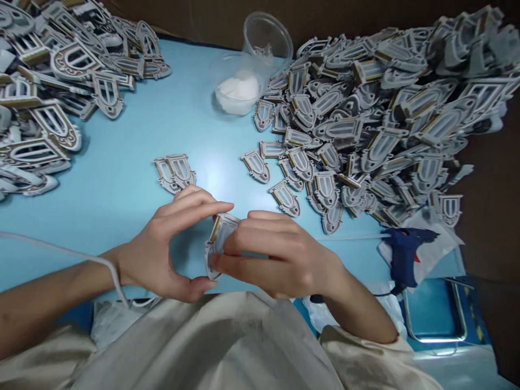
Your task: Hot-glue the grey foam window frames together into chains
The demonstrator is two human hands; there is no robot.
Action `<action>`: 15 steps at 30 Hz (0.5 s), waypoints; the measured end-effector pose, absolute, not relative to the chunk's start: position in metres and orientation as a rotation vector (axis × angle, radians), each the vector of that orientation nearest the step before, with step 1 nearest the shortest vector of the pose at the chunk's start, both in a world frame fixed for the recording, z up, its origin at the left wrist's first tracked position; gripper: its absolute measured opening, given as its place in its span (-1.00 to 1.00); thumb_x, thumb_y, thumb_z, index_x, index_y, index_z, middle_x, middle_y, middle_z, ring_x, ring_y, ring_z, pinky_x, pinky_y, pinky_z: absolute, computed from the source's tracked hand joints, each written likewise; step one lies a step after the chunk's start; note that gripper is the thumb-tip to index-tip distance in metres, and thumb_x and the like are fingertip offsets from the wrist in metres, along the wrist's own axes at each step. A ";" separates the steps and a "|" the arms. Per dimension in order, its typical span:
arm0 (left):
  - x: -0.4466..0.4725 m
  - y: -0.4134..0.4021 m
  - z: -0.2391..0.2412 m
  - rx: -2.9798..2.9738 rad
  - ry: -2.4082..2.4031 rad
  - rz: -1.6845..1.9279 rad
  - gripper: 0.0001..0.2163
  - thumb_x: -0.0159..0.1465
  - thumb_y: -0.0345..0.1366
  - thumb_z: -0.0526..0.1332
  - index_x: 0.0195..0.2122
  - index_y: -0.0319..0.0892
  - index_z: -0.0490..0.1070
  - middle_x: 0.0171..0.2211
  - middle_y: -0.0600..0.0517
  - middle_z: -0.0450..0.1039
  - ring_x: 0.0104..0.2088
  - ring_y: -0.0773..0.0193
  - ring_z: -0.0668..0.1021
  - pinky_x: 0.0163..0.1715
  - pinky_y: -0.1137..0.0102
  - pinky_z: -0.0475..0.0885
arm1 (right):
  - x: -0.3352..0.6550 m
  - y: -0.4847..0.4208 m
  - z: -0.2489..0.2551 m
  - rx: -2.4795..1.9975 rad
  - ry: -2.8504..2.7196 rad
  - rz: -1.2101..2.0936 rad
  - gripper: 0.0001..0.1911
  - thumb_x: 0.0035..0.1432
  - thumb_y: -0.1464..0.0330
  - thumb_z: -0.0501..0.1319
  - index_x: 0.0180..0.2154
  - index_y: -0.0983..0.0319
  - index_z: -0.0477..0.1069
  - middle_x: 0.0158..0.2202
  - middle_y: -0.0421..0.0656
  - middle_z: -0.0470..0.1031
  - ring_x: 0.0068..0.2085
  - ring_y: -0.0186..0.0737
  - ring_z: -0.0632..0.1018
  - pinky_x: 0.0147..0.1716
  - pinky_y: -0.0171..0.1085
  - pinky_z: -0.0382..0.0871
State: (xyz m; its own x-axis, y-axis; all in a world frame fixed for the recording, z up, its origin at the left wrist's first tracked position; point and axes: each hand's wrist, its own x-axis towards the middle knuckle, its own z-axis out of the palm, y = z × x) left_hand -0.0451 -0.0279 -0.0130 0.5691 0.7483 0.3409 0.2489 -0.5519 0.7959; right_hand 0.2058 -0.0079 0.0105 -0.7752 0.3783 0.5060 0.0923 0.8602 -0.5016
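Note:
Both my hands meet over the near edge of the light blue table (134, 141). Between them is a small grey arched window-shaped piece with a tan rim (219, 235). My left hand (166, 249) pinches it from the left, fingertips on its top and thumb at its bottom. My right hand (276, 254) wraps its fingers over the piece from the right. A stuck pair of the same pieces (175, 172) lies just beyond my left hand.
A big heap of the same pieces (385, 114) fills the right of the table, and another heap (49, 81) the far left. Two clear cups (244, 81) stand at the back, one holding white stuff. A blue glue gun (406, 254) rests at the right.

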 end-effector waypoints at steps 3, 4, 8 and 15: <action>-0.047 -0.026 -0.013 2.124 0.760 0.819 -0.23 0.21 -0.13 0.48 0.44 -0.08 0.32 0.01 -0.10 0.52 0.02 -0.02 0.54 0.12 -0.03 0.44 | 0.204 -0.009 0.014 -0.307 -2.477 0.534 -0.67 0.58 0.52 0.11 -0.20 0.28 0.61 -0.34 -0.23 0.55 -0.35 -0.33 0.39 -0.29 -0.19 0.25; -0.047 -0.025 -0.013 2.139 0.739 0.795 -0.22 0.20 -0.15 0.48 0.44 -0.09 0.31 0.01 -0.10 0.51 0.03 -0.03 0.53 0.12 -0.03 0.44 | 0.204 -0.010 0.015 -0.288 -2.480 0.509 -0.65 0.57 0.53 0.10 -0.25 0.29 0.60 -0.37 -0.24 0.53 -0.36 -0.32 0.37 -0.28 -0.19 0.25; -0.045 -0.024 -0.010 2.198 0.604 0.681 -0.33 0.14 -0.24 0.49 0.28 -0.11 0.37 -0.03 -0.09 0.52 0.02 -0.04 0.52 0.10 0.00 0.45 | 0.198 -0.018 0.010 -0.159 -2.464 0.418 -0.64 0.48 0.55 0.20 -0.43 0.25 0.50 -0.36 -0.28 0.57 -0.37 -0.32 0.35 -0.24 -0.18 0.28; -0.047 -0.024 -0.004 2.404 0.512 0.575 -0.42 0.12 -0.15 0.51 0.13 -0.12 0.41 -0.08 -0.09 0.57 0.04 -0.10 0.54 0.09 -0.03 0.44 | 0.187 -0.028 0.009 0.017 -2.419 0.281 -0.76 0.38 0.51 0.30 -0.39 0.21 0.51 -0.29 -0.21 0.55 -0.34 -0.25 0.39 -0.26 -0.13 0.25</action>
